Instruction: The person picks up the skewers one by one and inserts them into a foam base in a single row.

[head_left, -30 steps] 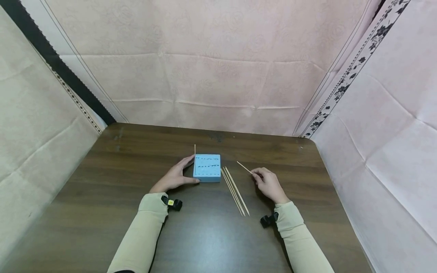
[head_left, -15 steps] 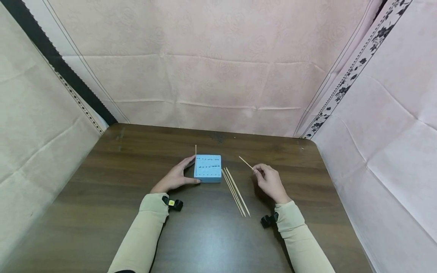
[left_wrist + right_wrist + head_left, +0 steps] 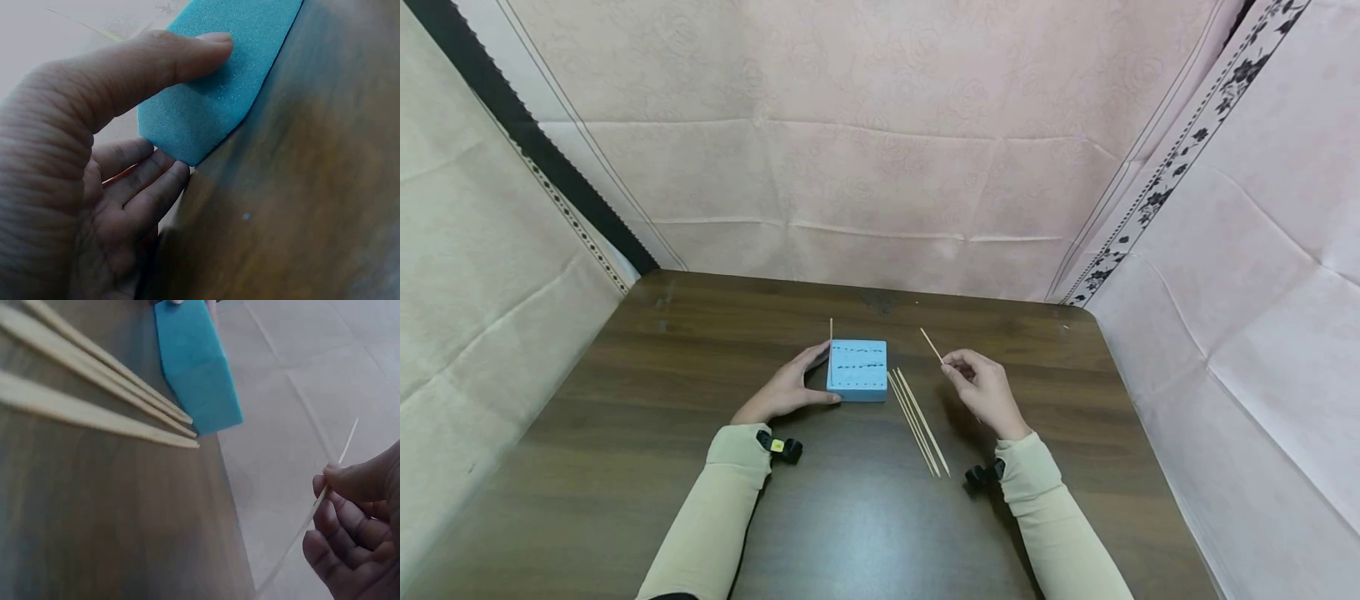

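A light blue foam block [image 3: 858, 372] sits on the table, its top marked with rows of dark dots or holes. My left hand [image 3: 786, 388] grips it from the left, thumb on the near face [image 3: 194, 106] and fingers along the side. One thin wooden stick [image 3: 831, 329] rises upright at the block's left edge; its lower end is hard to make out. To the right, my right hand [image 3: 981, 385] pinches another thin wooden stick [image 3: 931, 344] between thumb and fingertips, raised above the table and tilted. In the right wrist view this stick [image 3: 347, 442] runs through the pinch.
Several loose wooden sticks [image 3: 919, 423] lie side by side on the brown wooden table [image 3: 737, 317], between the block and my right hand. Pale cloth [image 3: 865, 167] hangs beyond the table's far edge and along both sides.
My right hand has moved slightly left and away from me, and the stick it pinches now points more steeply up. The left hand stays on the block.
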Tool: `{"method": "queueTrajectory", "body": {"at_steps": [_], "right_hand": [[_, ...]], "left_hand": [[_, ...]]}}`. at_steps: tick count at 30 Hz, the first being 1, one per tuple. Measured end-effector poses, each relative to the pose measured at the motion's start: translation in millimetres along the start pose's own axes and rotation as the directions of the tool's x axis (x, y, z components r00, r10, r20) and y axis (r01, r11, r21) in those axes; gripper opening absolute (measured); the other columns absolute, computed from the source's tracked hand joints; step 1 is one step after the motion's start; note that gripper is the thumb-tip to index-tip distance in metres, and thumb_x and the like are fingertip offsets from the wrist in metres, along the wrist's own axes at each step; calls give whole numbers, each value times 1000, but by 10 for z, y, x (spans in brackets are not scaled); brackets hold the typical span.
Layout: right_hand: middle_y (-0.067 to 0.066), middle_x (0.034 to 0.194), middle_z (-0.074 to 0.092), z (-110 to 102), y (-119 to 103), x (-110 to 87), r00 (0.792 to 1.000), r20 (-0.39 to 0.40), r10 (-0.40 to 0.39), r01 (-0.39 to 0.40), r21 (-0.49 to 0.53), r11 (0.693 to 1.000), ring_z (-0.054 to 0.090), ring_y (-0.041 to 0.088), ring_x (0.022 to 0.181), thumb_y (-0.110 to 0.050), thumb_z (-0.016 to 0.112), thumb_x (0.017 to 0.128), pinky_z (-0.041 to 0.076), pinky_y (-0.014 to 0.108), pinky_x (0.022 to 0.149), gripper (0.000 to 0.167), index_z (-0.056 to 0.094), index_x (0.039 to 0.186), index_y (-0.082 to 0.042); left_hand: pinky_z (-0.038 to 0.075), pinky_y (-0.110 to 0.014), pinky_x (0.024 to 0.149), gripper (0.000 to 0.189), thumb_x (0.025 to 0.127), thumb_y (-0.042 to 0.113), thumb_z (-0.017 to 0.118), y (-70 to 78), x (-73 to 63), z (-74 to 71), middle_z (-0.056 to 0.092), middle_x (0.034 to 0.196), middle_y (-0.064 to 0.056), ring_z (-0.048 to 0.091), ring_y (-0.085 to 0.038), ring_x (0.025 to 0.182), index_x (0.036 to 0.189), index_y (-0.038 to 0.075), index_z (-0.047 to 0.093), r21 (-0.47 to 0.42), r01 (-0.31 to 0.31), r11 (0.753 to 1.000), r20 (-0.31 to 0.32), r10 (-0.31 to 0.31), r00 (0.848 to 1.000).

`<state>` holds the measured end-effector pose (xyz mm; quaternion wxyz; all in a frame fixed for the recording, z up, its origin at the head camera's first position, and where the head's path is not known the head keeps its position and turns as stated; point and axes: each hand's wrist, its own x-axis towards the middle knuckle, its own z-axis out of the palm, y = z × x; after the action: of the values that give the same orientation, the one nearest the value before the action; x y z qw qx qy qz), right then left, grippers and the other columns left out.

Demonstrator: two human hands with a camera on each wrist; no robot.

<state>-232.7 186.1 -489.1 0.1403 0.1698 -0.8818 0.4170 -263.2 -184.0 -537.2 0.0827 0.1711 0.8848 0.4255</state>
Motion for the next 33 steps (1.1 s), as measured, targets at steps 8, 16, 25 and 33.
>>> {"method": "queueTrajectory", "body": {"at_steps": [8,16,25,33], "right_hand": [[-5,89,71,56,-128,109,1000,-15,1,1,112,994,66,11,78,-23,72,95,55,29,72,8,72,99,-17],[2,93,73,163,-375,269,999,-33,-33,40,270,962,69,17,85,-21,73,94,57,31,76,11,71,100,-12],[23,96,71,235,-993,449,994,-63,-92,111,441,891,70,38,88,0,67,95,59,35,78,11,66,103,8],[19,97,72,544,-990,527,995,-24,-94,94,469,878,70,38,89,-4,66,97,59,37,74,10,67,104,3]], "left_hand": [[23,-64,114,112,71,62,84,-3,-8,4,25,164,-2,21,-31,150,161,33,24,15,-4,1000,2,4,1000],[22,-61,115,111,72,60,85,-6,-16,4,28,163,0,22,-28,150,161,30,25,7,-12,1000,4,12,1000],[23,-60,115,110,71,59,86,27,-8,-31,30,162,-1,23,-28,150,160,32,26,-3,-18,1000,1,18,1000],[21,-62,115,109,72,60,85,31,4,-26,28,163,0,22,-28,150,159,37,24,3,14,1000,8,-14,1000]]}}
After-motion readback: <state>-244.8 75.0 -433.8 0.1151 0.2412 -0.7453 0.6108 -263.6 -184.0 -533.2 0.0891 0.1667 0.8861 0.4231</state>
